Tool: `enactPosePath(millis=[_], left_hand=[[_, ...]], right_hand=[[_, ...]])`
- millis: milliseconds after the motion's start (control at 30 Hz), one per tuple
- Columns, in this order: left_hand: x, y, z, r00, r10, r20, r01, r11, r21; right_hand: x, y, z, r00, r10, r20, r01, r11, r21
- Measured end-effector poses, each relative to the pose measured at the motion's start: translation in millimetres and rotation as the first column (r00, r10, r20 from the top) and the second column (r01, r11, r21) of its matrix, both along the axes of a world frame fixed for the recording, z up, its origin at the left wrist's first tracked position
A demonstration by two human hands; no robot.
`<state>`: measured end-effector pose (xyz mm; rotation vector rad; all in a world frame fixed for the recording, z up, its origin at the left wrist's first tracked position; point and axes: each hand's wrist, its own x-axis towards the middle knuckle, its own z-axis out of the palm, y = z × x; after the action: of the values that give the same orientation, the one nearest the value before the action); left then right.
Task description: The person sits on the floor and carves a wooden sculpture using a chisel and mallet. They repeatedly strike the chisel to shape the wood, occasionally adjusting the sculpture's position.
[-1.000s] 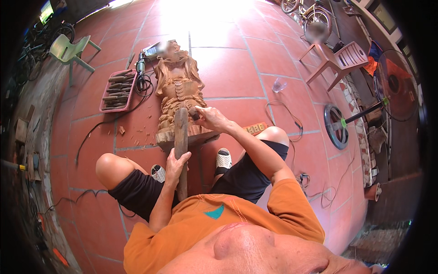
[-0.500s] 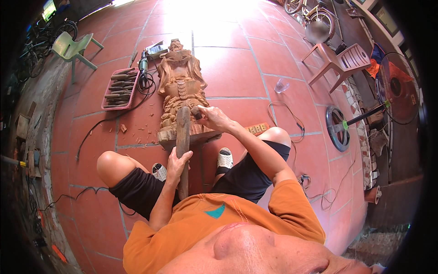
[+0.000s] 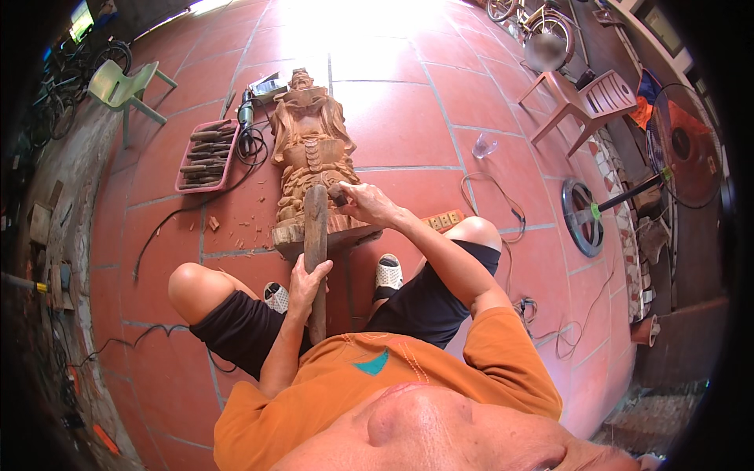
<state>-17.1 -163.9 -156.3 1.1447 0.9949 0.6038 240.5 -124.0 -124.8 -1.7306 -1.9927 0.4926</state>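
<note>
A carved wooden statue [image 3: 312,129] of a bearded figure lies or stands ahead of me, its base [image 3: 345,233] toward my feet. My left hand [image 3: 305,284] is closed around a long wooden club [image 3: 316,228], which points away from me and overlaps the statue's lower part. Just right of the club's far end, my right hand [image 3: 371,204] grips a short, dark wooden chisel handle [image 3: 338,194] against the carving. Its blade is hidden.
Left of the statue sit a pink tray [image 3: 185,187] of carving tools and a corded power tool [image 3: 247,114]. Wood chips [image 3: 214,223] litter the red tiles. A power strip [image 3: 444,220], plastic cup [image 3: 484,146], pink chair [image 3: 577,106] and standing fan [image 3: 585,216] are on the right.
Both hands keep their grips and barely move. The whole view has shifted very slightly.
</note>
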Motion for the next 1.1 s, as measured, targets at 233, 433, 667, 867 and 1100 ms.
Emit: enactPosePath(millis=[233, 433, 667, 867, 1100], left_hand=[[1, 0, -2, 1.000, -0.005, 0.005, 0.005, 1.000, -0.001], [1, -1, -2, 1.000, -0.005, 0.004, 0.005, 1.000, 0.002], [0, -1, -2, 1.000, -0.001, 0.003, 0.001, 1.000, 0.001], [1, -2, 0, 1.000, -0.008, -0.011, 0.008, 1.000, -0.001], [1, -2, 0, 1.000, -0.004, 0.000, 0.004, 1.000, -0.004]], right_hand=[[4, 2, -9, 1.000, 0.009, -0.008, -0.008, 1.000, 0.014], [4, 1, -8, 0.999, 0.023, -0.024, -0.022, 0.999, 0.031], [1, 2, -5, 1.000, 0.003, -0.014, -0.003, 1.000, 0.001], [3, 0, -3, 1.000, 0.018, -0.025, -0.018, 1.000, 0.004], [0, 0, -3, 0.999, 0.009, -0.043, -0.009, 1.000, 0.013]])
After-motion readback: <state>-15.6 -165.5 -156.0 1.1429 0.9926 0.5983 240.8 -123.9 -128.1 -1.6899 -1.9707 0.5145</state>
